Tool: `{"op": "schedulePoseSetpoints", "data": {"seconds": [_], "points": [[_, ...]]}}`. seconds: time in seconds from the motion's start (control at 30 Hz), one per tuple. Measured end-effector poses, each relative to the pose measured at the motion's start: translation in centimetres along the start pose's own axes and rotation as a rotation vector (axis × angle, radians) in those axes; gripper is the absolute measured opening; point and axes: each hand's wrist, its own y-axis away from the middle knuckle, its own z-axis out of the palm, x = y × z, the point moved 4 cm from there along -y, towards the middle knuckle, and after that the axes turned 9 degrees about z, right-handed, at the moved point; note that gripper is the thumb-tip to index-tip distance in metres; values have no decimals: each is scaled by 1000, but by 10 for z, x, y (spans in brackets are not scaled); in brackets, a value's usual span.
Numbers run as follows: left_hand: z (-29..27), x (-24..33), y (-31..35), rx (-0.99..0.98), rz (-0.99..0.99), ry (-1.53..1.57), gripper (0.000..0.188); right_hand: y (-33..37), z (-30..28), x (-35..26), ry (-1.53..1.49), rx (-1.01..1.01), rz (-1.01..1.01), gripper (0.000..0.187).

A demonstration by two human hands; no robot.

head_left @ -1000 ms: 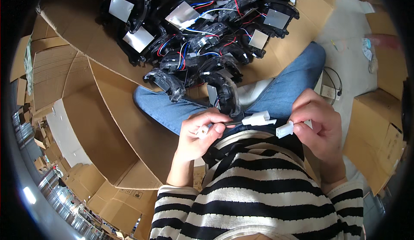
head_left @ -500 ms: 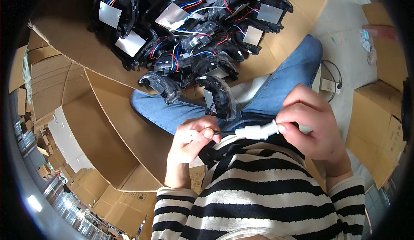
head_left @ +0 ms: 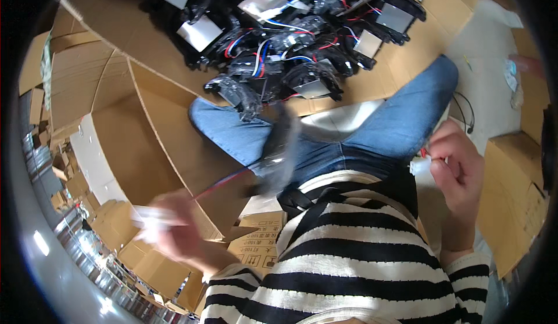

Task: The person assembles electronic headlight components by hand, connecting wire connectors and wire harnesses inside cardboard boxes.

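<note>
At the lower left my left hand (head_left: 183,228) is blurred by motion, closed on a white plastic connector (head_left: 152,220). A red and blue cable (head_left: 224,183) runs from this hand to a black lamp unit with a clear cover (head_left: 278,152), which hangs blurred above my lap. On the right, my right hand (head_left: 457,170) pinches another white connector (head_left: 419,166) between thumb and fingers; a bit of red shows beside it. Ahead of my knees, many similar black lamp units (head_left: 305,79) with silver plates and coloured wires lie piled in a large cardboard box (head_left: 415,62).
An open cardboard box (head_left: 119,143) stands at my left, its edge close to my left hand. More cartons (head_left: 514,173) are on the right. A black cable (head_left: 469,111) lies on the floor by my right knee. A printed carton (head_left: 256,242) sits beside my left hip.
My hands have moved apart, separating the two joined white connectors. The left swings out left, drawing one lamp unit off the pile's near edge; the right moves further right with its connector.
</note>
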Motion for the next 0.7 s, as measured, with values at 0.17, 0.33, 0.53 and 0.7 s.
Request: {"op": "schedulePoseSetpoints", "data": {"seconds": [0.17, 0.33, 0.53, 0.7], "points": [[-124, 67, -44, 619, 448, -351, 21, 2, 19, 17, -66, -148, 76, 6], [-184, -30, -63, 498, 290, -853, 20, -1, 42, 18, -67, -264, 67, 4], [-188, -155, -64, 237, -148, -719, 24, -4, 48, 20, -68, -250, 127, 4], [-127, -134, -59, 132, 368, -1161, 28, -5, 51, 25, -34, -260, 121, 3]]}}
